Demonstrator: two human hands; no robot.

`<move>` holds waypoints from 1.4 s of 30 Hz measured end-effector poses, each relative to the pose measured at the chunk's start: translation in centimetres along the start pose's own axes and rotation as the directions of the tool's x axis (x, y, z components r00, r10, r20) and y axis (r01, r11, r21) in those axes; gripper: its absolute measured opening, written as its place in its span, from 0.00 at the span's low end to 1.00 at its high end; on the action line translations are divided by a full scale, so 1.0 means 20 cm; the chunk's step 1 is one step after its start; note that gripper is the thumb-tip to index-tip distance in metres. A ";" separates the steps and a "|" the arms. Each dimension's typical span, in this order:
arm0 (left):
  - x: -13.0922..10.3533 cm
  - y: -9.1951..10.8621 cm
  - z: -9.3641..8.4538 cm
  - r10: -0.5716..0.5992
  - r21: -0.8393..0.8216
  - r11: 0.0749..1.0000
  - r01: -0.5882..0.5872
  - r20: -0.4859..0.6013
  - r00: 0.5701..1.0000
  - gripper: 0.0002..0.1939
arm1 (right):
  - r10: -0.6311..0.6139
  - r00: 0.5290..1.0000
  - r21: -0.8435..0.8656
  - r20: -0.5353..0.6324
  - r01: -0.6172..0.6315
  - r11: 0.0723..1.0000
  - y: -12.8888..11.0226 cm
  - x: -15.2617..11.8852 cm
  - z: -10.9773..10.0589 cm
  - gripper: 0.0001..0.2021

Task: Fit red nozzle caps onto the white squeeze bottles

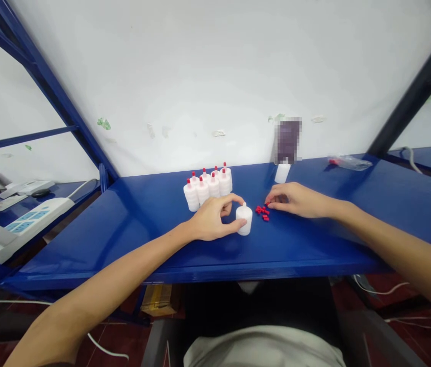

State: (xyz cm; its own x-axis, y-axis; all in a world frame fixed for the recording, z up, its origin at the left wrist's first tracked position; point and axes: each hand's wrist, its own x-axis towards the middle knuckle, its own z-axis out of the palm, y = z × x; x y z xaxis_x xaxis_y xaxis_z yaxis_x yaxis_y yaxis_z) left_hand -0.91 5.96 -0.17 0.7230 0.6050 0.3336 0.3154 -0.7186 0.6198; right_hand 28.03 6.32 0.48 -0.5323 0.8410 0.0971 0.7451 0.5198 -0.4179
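Observation:
My left hand (217, 216) holds a small white squeeze bottle (244, 224) upright on the blue table, thumb and forefinger around it. This bottle has a bare white nozzle with no red tip on it. To its right lies a loose pile of small red caps (264, 217). My right hand (289, 199) reaches in from the right, thumb and fingers pinched on a red cap at the pile's edge, mostly hidden by the fingertips. Behind my left hand, several white bottles with red caps (202, 191) stand upright in a close group.
A phone-like dark object (288, 140), blurred out, leans against the wall on a white block (282, 173). A clear plastic bag (351, 163) with something red in it lies at the back right. On the left are a white power strip (39, 216) and blue frame posts (60, 97).

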 end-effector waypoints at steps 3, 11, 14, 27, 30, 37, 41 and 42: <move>0.02 0.02 -0.01 0.025 -0.041 0.999 -0.026 -0.027 0.999 0.19 | 0.005 0.996 0.001 -0.088 -0.005 1.000 -0.02 0.00 0.01 0.16; 0.03 0.03 0.03 -0.008 -0.065 0.998 0.003 -0.070 0.998 0.18 | -0.101 0.963 0.192 -0.249 0.152 0.970 -0.38 0.00 -0.06 0.14; 0.01 0.02 0.04 -0.077 -0.125 0.989 0.075 -0.007 0.997 0.18 | -0.206 0.970 0.120 -0.127 0.221 0.968 -0.49 0.01 -0.08 0.13; 0.02 -0.01 0.05 -0.005 -0.074 0.997 0.016 0.136 0.991 0.21 | -0.358 0.933 -0.444 0.010 0.325 0.835 -0.50 0.03 -0.02 0.16; 0.02 -0.01 0.05 -0.030 -0.064 0.997 0.039 0.130 0.991 0.22 | -0.306 0.952 -0.464 0.013 0.276 0.841 -0.52 0.02 -0.03 0.15; 0.02 0.01 0.03 -0.070 -0.011 0.997 0.072 0.131 0.989 0.24 | -0.221 0.975 -0.451 0.011 0.203 0.869 -0.55 0.02 -0.05 0.16; 0.01 0.02 0.03 -0.107 -0.016 0.994 0.109 0.106 0.989 0.26 | -0.178 0.969 -0.271 -0.174 0.126 0.954 -0.47 0.08 -0.09 0.19; 0.01 0.02 0.03 -0.116 -0.016 0.993 0.118 0.097 0.988 0.26 | -0.121 0.963 -0.246 -0.240 0.060 0.967 -0.44 0.11 -0.10 0.19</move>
State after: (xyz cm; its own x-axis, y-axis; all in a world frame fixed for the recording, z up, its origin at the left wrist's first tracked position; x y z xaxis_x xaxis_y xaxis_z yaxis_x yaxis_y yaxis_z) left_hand -0.28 5.52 -0.25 0.7379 0.6480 0.1887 0.3885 -0.6365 0.6663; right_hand 21.16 3.92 6.17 -0.5065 0.7832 0.3607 0.7874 0.5906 -0.1766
